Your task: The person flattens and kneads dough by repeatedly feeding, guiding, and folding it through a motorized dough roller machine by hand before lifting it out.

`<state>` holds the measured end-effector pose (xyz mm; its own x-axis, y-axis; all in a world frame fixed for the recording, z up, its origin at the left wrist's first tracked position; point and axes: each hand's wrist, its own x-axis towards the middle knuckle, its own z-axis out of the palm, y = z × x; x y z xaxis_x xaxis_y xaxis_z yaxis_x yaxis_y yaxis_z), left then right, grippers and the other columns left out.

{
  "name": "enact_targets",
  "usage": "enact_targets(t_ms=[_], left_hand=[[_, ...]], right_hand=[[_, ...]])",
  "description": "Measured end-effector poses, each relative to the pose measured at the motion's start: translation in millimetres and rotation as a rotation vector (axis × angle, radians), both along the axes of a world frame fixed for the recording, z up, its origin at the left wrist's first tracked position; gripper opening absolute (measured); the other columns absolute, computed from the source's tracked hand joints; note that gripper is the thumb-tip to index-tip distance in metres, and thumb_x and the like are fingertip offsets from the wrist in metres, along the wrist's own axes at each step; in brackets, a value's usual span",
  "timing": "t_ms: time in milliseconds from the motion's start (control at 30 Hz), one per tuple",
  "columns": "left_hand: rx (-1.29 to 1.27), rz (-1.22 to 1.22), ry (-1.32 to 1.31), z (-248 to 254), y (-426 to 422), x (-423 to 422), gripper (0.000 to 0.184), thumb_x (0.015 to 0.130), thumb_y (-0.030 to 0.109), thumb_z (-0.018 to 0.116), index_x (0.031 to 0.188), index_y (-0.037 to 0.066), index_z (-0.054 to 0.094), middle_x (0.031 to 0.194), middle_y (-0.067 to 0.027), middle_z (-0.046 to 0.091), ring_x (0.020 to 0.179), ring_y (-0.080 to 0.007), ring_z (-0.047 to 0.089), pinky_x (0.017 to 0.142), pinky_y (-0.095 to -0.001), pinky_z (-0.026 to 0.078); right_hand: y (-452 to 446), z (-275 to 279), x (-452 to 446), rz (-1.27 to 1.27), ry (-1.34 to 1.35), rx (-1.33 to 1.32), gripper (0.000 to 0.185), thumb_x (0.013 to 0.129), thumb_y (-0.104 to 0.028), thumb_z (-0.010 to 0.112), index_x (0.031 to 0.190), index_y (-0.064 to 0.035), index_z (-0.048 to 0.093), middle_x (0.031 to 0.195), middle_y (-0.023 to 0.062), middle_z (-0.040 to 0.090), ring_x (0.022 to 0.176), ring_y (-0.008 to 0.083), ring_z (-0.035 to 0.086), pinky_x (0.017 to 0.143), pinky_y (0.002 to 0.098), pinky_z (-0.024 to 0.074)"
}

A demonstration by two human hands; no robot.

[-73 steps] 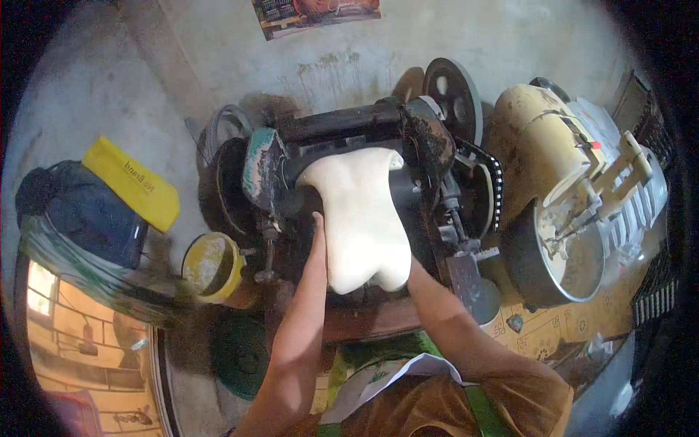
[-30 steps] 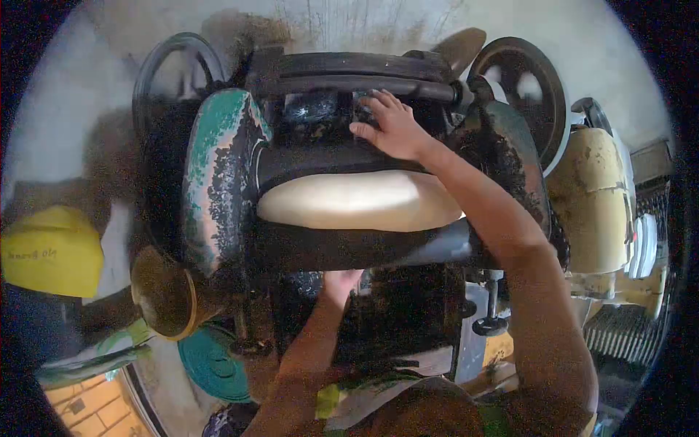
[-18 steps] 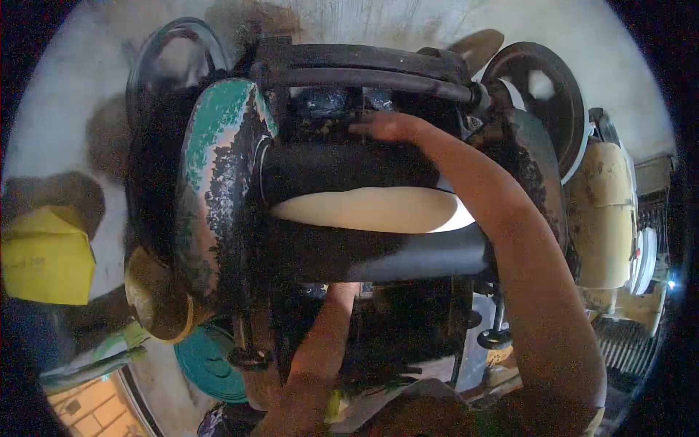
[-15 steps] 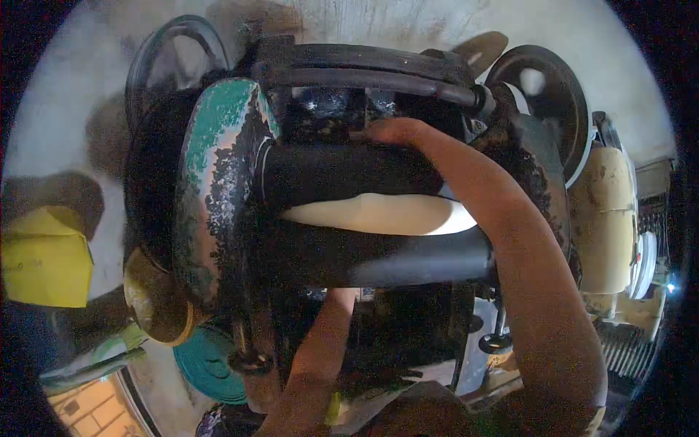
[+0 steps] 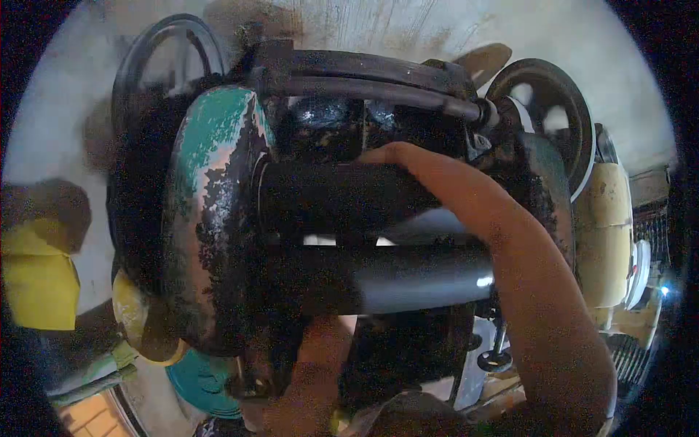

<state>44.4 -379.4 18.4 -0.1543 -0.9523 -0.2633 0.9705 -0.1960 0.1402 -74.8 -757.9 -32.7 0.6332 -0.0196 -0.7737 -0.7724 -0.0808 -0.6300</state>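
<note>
A machine has two black rollers, an upper roller (image 5: 335, 200) and a lower roller (image 5: 422, 280). My right hand (image 5: 393, 154) reaches over the upper roller to its far side, fingers hidden behind it. Under the lower roller is my left hand (image 5: 328, 339), blurred, its fingers out of sight. Small pale patches (image 5: 320, 239) show in the gap between the rollers; I cannot tell whether they are the pale, dough-like material or background. Another pale patch (image 5: 349, 322) lies beside my left hand.
The machine's side housing (image 5: 211, 167) has chipped green paint. Large wheels (image 5: 550, 109) flank it on both sides. A yellow object (image 5: 40, 284) stands at left, and a teal round item (image 5: 204, 382) sits lower left. Cream containers (image 5: 608, 233) are at right.
The long pale piece between the rollers has gone from sight, leaving only small pale patches. My right hand is lower behind the upper roller. The view has shifted slightly.
</note>
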Motion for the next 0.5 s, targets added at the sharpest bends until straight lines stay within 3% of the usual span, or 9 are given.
enact_targets(t_ms=[100, 133, 233, 400, 467, 500], left_hand=[[-0.016, -0.025, 0.047, -12, 1, -8, 0.046, 0.103, 0.035, 0.046, 0.139, 0.006, 0.046, 0.138, -0.0124, 0.051, 0.124, -0.0273, 0.051, 0.105, -0.0439, 0.044], [-0.021, -0.035, 0.058, -15, 0, -9, 0.046, 0.103, 0.034, 0.046, 0.139, 0.006, 0.046, 0.139, -0.0124, 0.051, 0.124, -0.0272, 0.051, 0.105, -0.0437, 0.044], [-0.035, -0.058, 0.088, -31, 8, -10, 0.045, 0.103, 0.033, 0.046, 0.14, 0.006, 0.045, 0.139, -0.0124, 0.05, 0.125, -0.0268, 0.05, 0.105, -0.0433, 0.044], [-0.077, -0.087, 0.138, -43, 34, -5, 0.044, 0.104, 0.03, 0.045, 0.141, 0.005, 0.044, 0.14, -0.0125, 0.049, 0.125, -0.0261, 0.05, 0.104, -0.0425, 0.044], [-0.107, -0.099, 0.139, -82, 47, -5, 0.044, 0.104, 0.029, 0.045, 0.141, 0.005, 0.044, 0.141, -0.0125, 0.049, 0.125, -0.0258, 0.05, 0.104, -0.0422, 0.044], [-0.02, -0.308, -0.341, -67, 75, 4, 0.04, 0.103, 0.023, 0.049, 0.139, 0.004, 0.046, 0.137, -0.0129, 0.052, 0.123, -0.024, 0.052, 0.103, -0.0393, 0.044]], right_hand=[[18, 61, 14, -0.04, -0.275, 0.509, 0.054, 0.103, -0.041, 0.043, 0.146, -0.0087, 0.045, 0.144, 0.0102, 0.049, 0.129, 0.0254, 0.048, 0.108, 0.0417, 0.0381], [33, 88, 25, -0.04, -0.277, 0.509, 0.054, 0.103, -0.041, 0.043, 0.146, -0.0087, 0.045, 0.144, 0.0102, 0.049, 0.129, 0.0254, 0.048, 0.108, 0.0417, 0.0381], [85, 164, 57, -0.328, 0.255, -0.027, 0.056, 0.104, -0.044, 0.039, 0.145, -0.0076, 0.046, 0.144, 0.0102, 0.049, 0.128, 0.0255, 0.049, 0.108, 0.0426, 0.0375], [57, 106, 35, -0.441, 0.112, -0.185, 0.056, 0.102, -0.048, 0.037, 0.141, -0.0099, 0.051, 0.141, 0.0127, 0.052, 0.126, 0.0289, 0.052, 0.108, 0.044, 0.0369], [49, 86, 18, -0.499, 0.02, -0.27, 0.057, 0.102, -0.05, 0.036, 0.139, -0.011, 0.053, 0.139, 0.0139, 0.054, 0.124, 0.0306, 0.053, 0.108, 0.0447, 0.0366], [57, 103, 25, -0.529, -0.025, -0.31, 0.057, 0.101, -0.051, 0.036, 0.138, -0.0116, 0.055, 0.138, 0.0145, 0.055, 0.124, 0.0314, 0.054, 0.108, 0.0451, 0.0365]])
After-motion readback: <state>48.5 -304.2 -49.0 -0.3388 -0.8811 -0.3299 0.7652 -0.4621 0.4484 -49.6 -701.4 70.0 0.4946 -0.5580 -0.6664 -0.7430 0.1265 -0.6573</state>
